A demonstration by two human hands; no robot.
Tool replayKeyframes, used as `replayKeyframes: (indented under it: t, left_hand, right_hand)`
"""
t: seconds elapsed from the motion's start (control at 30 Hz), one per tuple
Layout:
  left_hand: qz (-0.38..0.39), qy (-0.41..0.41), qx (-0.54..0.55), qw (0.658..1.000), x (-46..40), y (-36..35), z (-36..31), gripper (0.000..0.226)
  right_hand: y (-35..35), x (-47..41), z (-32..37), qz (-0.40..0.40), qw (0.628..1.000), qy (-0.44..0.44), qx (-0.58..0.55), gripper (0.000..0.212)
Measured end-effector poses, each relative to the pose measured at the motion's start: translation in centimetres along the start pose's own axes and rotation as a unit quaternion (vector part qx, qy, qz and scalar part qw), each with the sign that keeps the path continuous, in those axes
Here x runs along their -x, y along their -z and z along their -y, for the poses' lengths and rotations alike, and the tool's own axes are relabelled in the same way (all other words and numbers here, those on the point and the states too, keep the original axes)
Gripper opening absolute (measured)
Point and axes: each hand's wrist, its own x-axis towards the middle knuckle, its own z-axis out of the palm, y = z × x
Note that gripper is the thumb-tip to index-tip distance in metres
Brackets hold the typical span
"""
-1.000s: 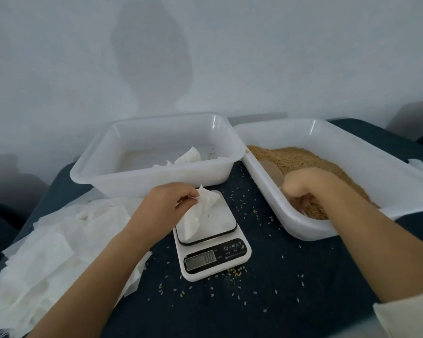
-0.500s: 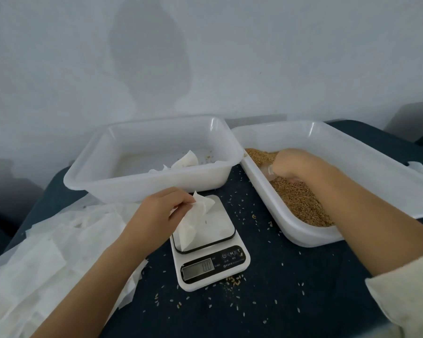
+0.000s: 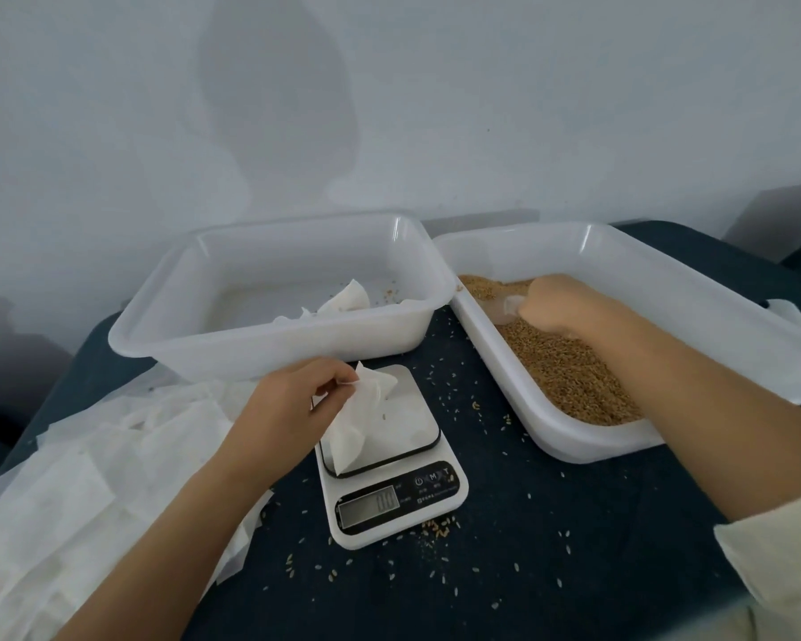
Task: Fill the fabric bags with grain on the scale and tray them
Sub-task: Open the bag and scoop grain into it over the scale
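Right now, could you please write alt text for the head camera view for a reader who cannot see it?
A left hand pinches a white fabric bag open on a kitchen scale while the right hand holds a clear scoop in a tub of grain. A second tub holds one bag; flat bags lie left.
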Motion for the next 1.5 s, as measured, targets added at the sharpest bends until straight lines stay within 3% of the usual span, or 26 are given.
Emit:
replayKeyframes:
  t: [0.37, 0.6, 0.73, 0.9, 1.13, 1.27, 1.5]
  left_hand:
    - [0.001, -0.035, -0.014, 0.999, -0.6, 0.3, -0.6, 0.008]
    - [0.011, 0.0, -0.036, 0.999, -1.4, 1.2, 0.2, 0.006]
    - [0.023, 0.017, -0.04, 0.999, -1.9, 1.4, 0.4, 0.006]
    - [0.048, 0.008, -0.064, 0.997, -2.5, 2.4, 1.0, 0.006]
    - [0.088, -0.042, -0.089, 0.991, -2.7, 3.9, 1.8, 0.009]
    - [0.096, -0.043, -0.081, 0.991, -2.5, 4.0, 2.1, 0.01]
    - [0.12, -0.072, -0.075, 0.987, -2.2, 4.0, 2.1, 0.01]
  right_hand:
    - [-0.2, 1.2, -3.1, -0.076, 0.996, 0.036, -0.036, 0.044]
    - [0.0, 3.2, -4.5, -0.1, 0.987, 0.073, -0.101, 0.063]
    - [1.0, 4.7, -4.5, -0.108, 0.978, 0.111, -0.142, 0.036]
    - [2.1, 6.6, -3.4, -0.074, 0.956, 0.211, -0.189, 0.012]
    - [1.0, 7.7, -1.2, 0.027, 0.92, 0.337, -0.199, 0.025]
    - [0.3, 7.5, -0.7, 0.046, 0.919, 0.376, -0.109, 0.026]
    - [0.7, 7.2, -0.7, 0.06, 0.912, 0.399, -0.077, 0.03]
